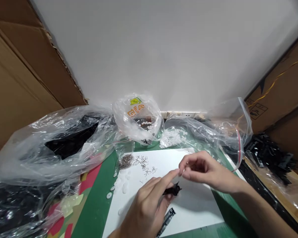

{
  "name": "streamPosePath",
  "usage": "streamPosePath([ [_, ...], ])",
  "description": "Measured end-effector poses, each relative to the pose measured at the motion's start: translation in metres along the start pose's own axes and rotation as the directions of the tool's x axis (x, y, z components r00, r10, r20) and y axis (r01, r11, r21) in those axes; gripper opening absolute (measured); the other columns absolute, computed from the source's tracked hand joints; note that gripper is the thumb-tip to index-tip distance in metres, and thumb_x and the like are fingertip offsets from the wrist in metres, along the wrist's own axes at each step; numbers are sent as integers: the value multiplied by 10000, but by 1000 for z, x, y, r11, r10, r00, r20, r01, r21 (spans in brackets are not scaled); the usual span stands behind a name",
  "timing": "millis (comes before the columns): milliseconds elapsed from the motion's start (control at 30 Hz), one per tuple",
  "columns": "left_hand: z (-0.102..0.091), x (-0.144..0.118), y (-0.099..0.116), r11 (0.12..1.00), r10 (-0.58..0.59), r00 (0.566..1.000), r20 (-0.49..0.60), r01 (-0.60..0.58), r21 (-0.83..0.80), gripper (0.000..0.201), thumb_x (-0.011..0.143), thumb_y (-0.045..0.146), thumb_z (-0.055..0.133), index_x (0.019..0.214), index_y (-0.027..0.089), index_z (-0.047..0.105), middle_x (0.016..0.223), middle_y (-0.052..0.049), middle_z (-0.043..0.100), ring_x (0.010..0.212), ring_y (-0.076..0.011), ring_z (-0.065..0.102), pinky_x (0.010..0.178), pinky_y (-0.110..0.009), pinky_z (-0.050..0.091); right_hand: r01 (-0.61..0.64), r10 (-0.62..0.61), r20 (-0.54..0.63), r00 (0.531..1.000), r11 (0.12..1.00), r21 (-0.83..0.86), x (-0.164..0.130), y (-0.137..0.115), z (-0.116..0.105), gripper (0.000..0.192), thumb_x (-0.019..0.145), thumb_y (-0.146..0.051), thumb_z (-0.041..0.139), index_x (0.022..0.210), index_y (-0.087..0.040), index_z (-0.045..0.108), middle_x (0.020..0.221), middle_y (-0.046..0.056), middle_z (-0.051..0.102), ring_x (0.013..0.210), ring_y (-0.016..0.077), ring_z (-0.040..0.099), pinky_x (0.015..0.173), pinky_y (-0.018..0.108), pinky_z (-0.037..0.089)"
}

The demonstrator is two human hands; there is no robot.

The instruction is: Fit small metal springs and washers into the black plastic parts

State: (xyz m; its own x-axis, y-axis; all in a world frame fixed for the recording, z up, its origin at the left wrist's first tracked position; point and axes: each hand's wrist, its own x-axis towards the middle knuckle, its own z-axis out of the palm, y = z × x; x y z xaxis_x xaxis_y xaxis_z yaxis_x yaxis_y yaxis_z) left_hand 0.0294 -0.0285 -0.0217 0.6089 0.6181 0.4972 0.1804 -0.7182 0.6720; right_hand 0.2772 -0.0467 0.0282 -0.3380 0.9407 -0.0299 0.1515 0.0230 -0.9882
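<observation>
Head camera view: the left hand [149, 205] holds a small black plastic part [173, 189], fingers closed around it, forefinger stretched toward the right hand [205, 172], whose thumb and forefinger are pinched narrow at the tip; whether something tiny sits between them cannot be told. Both hands hover over a white sheet [196, 205] on the green surface [96, 205]. A second black part [167, 220] lies at the sheet's near edge, just below the left hand. Small wire springs [144, 164] and white discs [121, 185] are scattered on the sheet's far left part; its right half is bare. Clear plastic bags crowd the far edge: one [137, 115] bears a yellow-green label and orange print, not legible. Cardboard boxes [15, 82] flank both sides.
</observation>
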Motion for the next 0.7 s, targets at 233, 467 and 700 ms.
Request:
streamPosePath([
  [233,-6,6,2,990,-104,995,3,104,-91,437,1029,75,494,1371,313,624,903,-12,759,715,-139,730,636,-178,606,-270,212,-167,963,756,-596,-42,0,-73,258,1064,-407,599,974,-228,762,657,-45,496,563,117,387,502,245,285],
  [467,-3,1,-1,949,-286,957,53,290,-121,276,1114,380,498,1301,303,685,628,41,508,500,-144,466,469,-237,412,-279,242,-154,958,657,-700,-42,20,-70,114,897,-201,723,833,-239,808,584,-46,537,510,117,419,489,245,301],
  [700,-1,-2,-4,867,-389,907,159,419,-269,407,1140,518,358,927,252,582,702,10,496,605,-164,468,559,-278,419,-272,212,-171,962,722,-636,-37,36,-73,130,882,-196,718,770,-212,781,603,-36,583,546,126,489,540,253,369],
])
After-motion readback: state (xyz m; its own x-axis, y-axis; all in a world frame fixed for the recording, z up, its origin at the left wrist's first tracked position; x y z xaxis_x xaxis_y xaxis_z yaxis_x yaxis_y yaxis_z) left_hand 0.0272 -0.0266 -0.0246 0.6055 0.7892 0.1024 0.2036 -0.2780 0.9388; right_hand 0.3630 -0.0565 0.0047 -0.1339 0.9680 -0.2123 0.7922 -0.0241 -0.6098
